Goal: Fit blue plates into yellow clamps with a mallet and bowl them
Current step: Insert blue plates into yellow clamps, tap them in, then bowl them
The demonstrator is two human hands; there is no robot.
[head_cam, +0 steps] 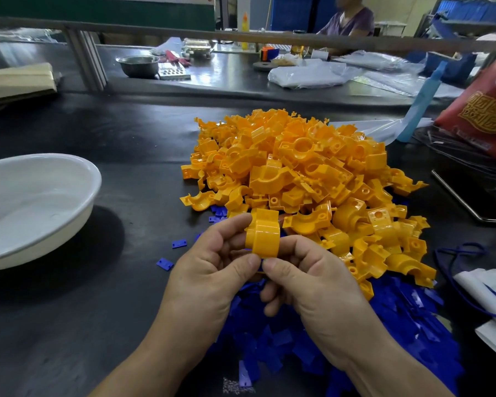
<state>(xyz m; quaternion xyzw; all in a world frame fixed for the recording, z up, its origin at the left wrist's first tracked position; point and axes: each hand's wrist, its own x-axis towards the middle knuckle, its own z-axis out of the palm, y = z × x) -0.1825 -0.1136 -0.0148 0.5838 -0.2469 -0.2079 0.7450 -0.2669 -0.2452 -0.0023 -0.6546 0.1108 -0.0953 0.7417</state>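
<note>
A yellow clamp (264, 234) is held up in front of me by both hands. My left hand (209, 270) grips it from the left, index finger over its top and thumb at its lower edge. My right hand (307, 279) pinches its lower right side with thumb and fingers. A large heap of yellow clamps (312, 170) lies on the black table just beyond. Blue plates (398, 316) are piled under and right of my hands, with a few loose blue plates (164, 263) to the left. An empty white bowl (29, 207) stands at the left. No mallet is in view.
A red bag (481, 110) and wire rack sit at the right edge, white bags with blue cord (487, 293) lower right. Folded cardboard (17, 81) lies far left. Beyond a rail, another bench holds a steel bowl (138, 64) and plastic bags; a person sits there.
</note>
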